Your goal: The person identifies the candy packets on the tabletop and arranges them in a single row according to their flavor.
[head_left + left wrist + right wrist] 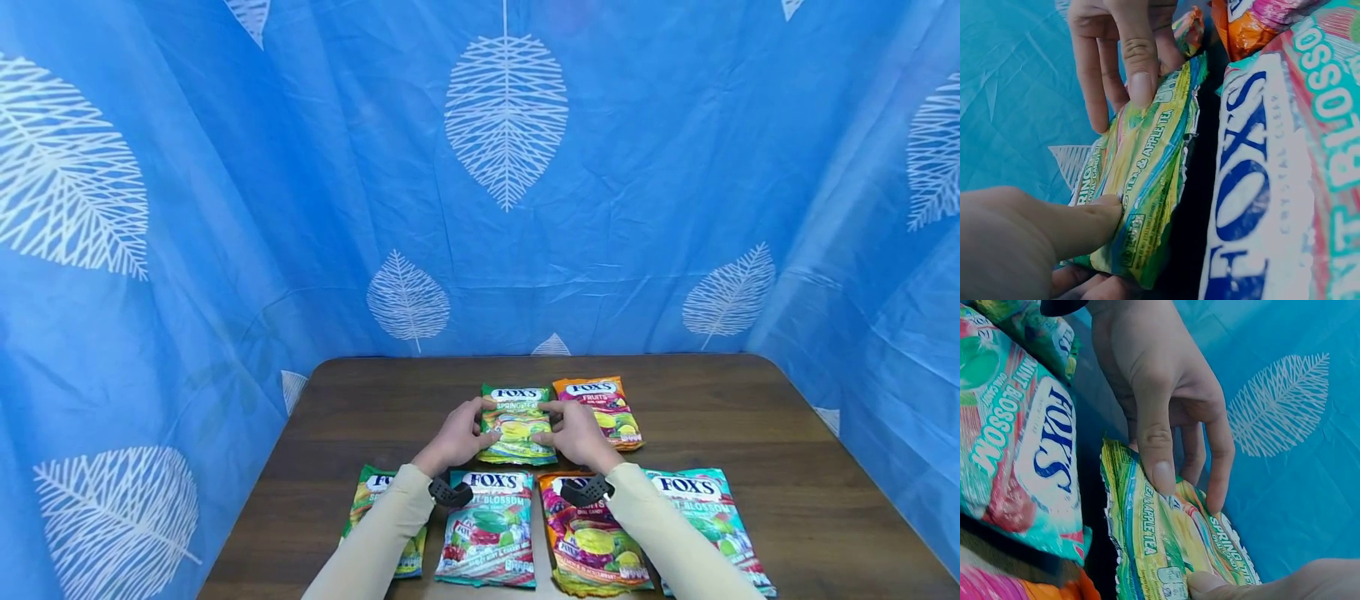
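A green and yellow Fox's Spring Tea candy bag (pixel 516 429) lies toward the back of the wooden table in the head view. My left hand (pixel 459 433) grips its left side, thumb on the printed face. On the opposite edge, my right hand (pixel 579 433) holds the bag with its thumb also on the front. In the left wrist view the bag (pixel 1141 169) looks tilted, with the left thumb (pixel 1094 222) pressing near one end. The right wrist view shows the left hand (pixel 1160 381) reaching down onto the bag's far end.
An orange Fox's Fruits bag (pixel 603 417) lies just right of the held bag. Nearer me is a row: another Spring Tea bag (pixel 411 554), a teal Mint Blossom bag (pixel 491 533), a Fruits bag (pixel 600 550) and a second teal bag (pixel 712 525). Blue leaf-patterned cloth (pixel 510 275) hangs behind the table (pixel 750 417).
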{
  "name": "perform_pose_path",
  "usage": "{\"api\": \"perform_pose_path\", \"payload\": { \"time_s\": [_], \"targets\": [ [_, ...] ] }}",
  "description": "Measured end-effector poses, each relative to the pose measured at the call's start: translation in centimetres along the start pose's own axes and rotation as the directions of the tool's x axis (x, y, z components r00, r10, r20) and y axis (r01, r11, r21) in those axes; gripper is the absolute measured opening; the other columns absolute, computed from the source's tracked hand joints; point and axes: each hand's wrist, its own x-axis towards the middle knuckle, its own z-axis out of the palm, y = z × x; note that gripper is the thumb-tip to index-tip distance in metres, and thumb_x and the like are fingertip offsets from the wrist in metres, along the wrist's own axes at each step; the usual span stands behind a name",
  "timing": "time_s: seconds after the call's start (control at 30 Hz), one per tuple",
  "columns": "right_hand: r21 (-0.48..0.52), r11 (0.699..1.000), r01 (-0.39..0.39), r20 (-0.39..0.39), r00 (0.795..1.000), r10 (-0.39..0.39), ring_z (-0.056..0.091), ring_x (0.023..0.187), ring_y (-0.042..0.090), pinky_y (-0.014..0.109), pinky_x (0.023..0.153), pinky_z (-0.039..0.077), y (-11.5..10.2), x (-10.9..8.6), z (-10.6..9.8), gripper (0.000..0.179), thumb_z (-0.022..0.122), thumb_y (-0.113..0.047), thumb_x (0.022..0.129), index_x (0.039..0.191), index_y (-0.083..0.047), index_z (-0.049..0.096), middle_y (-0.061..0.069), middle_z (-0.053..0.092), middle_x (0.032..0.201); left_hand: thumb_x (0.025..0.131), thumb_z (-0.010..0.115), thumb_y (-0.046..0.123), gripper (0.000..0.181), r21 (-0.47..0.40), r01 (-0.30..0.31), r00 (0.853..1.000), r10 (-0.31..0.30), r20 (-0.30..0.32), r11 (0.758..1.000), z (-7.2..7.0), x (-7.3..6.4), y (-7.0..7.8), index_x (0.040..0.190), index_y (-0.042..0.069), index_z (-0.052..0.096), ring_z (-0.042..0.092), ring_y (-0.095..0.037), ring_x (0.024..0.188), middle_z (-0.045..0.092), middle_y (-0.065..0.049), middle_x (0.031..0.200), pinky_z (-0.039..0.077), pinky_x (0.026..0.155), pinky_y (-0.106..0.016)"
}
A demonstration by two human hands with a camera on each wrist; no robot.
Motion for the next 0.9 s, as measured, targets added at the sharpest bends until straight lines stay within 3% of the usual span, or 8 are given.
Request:
{"api": "perform_pose_path", "payload": {
  "time_s": [0.17,0.33,0.63,0.9],
  "targets": [
    [0.028,1.0,0.014,-0.006,1.0,-0.014,0.072,0.092,0.024,0.043,0.078,0.064,-0.3,-0.5,0.5,0.056,0.089,-0.006,0.092,0.144,0.002,0.068,0.017,0.073,0.12,0.105,0.077,0.014,0.049,-0.004,0.003,1.0,-0.003,-0.03,1.0,-0.3,-0.6,-0.4,0.151,0.005,0.06,0.055,-0.019,0.087,0.058,-0.008,0.118,0.05,0.07,-0.032],
    [0.044,0.998,0.052,-0.027,0.998,-0.051,0.072,0.094,0.025,0.043,0.079,0.064,-1.2,-1.0,0.9,0.058,0.09,-0.006,0.091,0.144,0.001,0.068,0.018,0.068,0.129,0.105,0.077,0.013,0.051,-0.001,-0.039,0.997,0.039,-0.061,0.999,-1.3,-2.0,0.0,0.152,0.004,0.059,0.053,-0.019,0.085,0.057,-0.008,0.115,0.048,0.065,-0.029],
    [0.046,0.989,0.138,-0.035,0.99,-0.136,0.071,0.094,0.02,0.037,0.077,0.063,-4.7,-1.2,2.4,0.06,0.092,-0.01,0.09,0.146,-0.005,0.069,0.013,0.067,0.13,0.104,0.077,0.012,0.053,-0.029,-0.067,0.99,0.063,-0.126,0.997,-4.6,-5.3,-0.2,0.153,0.004,0.058,0.049,-0.021,0.091,0.055,-0.008,0.114,0.048,0.068,-0.032],
    [0.099,0.973,0.207,0.004,0.978,-0.208,0.07,0.098,0.024,0.036,0.075,0.062,-7.1,-0.3,4.2,0.061,0.09,-0.011,0.093,0.149,-0.006,0.067,0.015,0.065,0.137,0.104,0.077,0.01,0.055,-0.036,-0.019,0.986,0.013,-0.165,0.999,-7.8,-7.3,-0.6,0.155,0.003,0.057,0.048,-0.023,0.09,0.054,-0.009,0.112,0.045,0.068,-0.034]
  ]
}}
